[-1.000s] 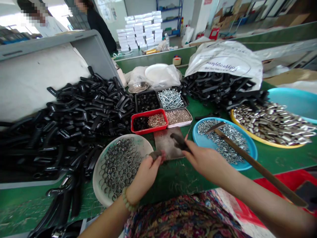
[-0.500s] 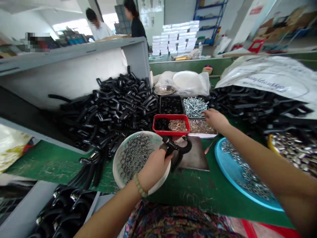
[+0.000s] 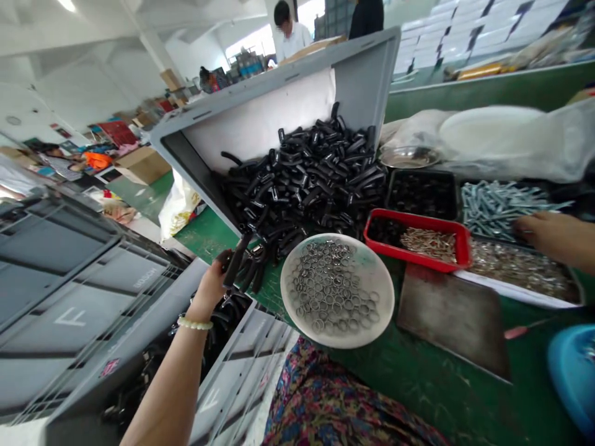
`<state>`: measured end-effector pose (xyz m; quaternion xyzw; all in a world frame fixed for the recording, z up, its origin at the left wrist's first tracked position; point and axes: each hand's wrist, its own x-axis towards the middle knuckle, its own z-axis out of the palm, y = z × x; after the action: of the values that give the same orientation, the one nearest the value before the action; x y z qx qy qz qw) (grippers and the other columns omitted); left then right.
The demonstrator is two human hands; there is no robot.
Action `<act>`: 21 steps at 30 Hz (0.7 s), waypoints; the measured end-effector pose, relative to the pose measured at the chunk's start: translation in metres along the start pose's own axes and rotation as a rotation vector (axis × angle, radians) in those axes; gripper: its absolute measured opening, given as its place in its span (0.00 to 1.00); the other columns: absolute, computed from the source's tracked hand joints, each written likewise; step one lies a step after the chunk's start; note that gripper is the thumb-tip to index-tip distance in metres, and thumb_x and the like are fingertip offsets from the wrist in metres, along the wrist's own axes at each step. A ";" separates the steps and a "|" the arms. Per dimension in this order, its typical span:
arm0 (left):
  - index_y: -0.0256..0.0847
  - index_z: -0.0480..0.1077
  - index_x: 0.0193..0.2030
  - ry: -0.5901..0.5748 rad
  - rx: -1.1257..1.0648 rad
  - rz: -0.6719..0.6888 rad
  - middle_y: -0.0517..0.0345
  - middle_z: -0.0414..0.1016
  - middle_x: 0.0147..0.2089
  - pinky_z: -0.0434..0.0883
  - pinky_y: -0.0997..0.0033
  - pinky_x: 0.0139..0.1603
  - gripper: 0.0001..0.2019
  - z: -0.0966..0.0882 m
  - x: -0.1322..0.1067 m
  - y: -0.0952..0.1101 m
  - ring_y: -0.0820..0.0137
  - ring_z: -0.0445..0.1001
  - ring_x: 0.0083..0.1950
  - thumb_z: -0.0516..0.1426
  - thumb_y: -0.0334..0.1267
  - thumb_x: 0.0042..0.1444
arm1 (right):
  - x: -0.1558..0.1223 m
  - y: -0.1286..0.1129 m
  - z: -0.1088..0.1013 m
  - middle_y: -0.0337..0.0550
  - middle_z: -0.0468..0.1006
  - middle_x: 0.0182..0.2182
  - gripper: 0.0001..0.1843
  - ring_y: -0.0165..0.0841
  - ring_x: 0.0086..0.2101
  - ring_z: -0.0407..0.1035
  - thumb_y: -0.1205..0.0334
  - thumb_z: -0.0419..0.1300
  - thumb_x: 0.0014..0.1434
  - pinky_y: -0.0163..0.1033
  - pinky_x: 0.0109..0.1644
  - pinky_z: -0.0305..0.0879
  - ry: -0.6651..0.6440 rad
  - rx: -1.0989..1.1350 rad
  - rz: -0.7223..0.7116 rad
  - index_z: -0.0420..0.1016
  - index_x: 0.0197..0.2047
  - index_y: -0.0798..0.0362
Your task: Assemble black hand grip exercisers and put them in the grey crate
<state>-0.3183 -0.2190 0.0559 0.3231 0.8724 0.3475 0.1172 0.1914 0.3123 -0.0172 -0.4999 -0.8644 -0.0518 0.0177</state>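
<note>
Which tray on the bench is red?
The red tray, holding dark parts and metal pins; behind it is a black tray, beside it a white tray.

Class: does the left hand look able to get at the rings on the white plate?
Probably yes. The plate sits just beside the left hand, with only a few low black handles between. But the hand holds a handle, so it must free itself first.

Black handles (image 3: 302,179), red tray (image 3: 413,218), floral multicoloured cloth (image 3: 320,402)
</note>
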 end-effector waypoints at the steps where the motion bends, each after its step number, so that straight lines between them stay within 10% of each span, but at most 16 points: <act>1: 0.34 0.60 0.60 0.006 0.132 0.030 0.46 0.74 0.48 0.70 0.62 0.51 0.28 -0.005 0.001 -0.006 0.58 0.72 0.51 0.57 0.42 0.54 | 0.003 0.001 0.001 0.51 0.74 0.29 0.06 0.30 0.24 0.62 0.73 0.60 0.53 0.38 0.34 0.55 -0.071 0.039 -0.008 0.72 0.25 0.56; 3: 0.36 0.60 0.62 0.011 0.350 0.068 0.46 0.71 0.54 0.67 0.63 0.55 0.25 -0.004 0.001 -0.008 0.58 0.70 0.55 0.54 0.39 0.57 | 0.002 -0.001 -0.002 0.55 0.75 0.31 0.02 0.31 0.26 0.63 0.71 0.61 0.53 0.39 0.36 0.56 -0.163 0.119 0.011 0.73 0.29 0.58; 9: 0.43 0.56 0.66 -0.014 0.601 0.140 0.45 0.66 0.56 0.70 0.62 0.51 0.24 0.034 0.006 -0.005 0.60 0.74 0.48 0.46 0.37 0.62 | -0.051 -0.037 -0.046 0.63 0.75 0.42 0.16 0.36 0.32 0.69 0.60 0.59 0.58 0.42 0.37 0.58 0.214 0.298 0.311 0.68 0.48 0.58; 16: 0.32 0.38 0.69 -0.156 0.577 0.014 0.44 0.74 0.46 0.71 0.62 0.48 0.37 0.029 0.035 -0.021 0.58 0.75 0.48 0.51 0.40 0.58 | -0.106 -0.076 -0.083 0.51 0.77 0.38 0.14 0.32 0.34 0.70 0.61 0.61 0.55 0.36 0.38 0.63 0.302 0.742 0.341 0.66 0.44 0.54; 21: 0.35 0.46 0.68 -0.150 0.719 -0.038 0.40 0.76 0.45 0.70 0.63 0.45 0.31 0.025 0.028 0.008 0.56 0.76 0.48 0.48 0.42 0.61 | -0.127 -0.086 -0.076 0.50 0.76 0.35 0.12 0.34 0.32 0.70 0.54 0.61 0.53 0.39 0.36 0.64 0.250 0.746 0.337 0.67 0.39 0.49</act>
<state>-0.3248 -0.1831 0.0438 0.3522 0.9336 -0.0082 0.0662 0.1789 0.1521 0.0421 -0.5835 -0.7212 0.2078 0.3102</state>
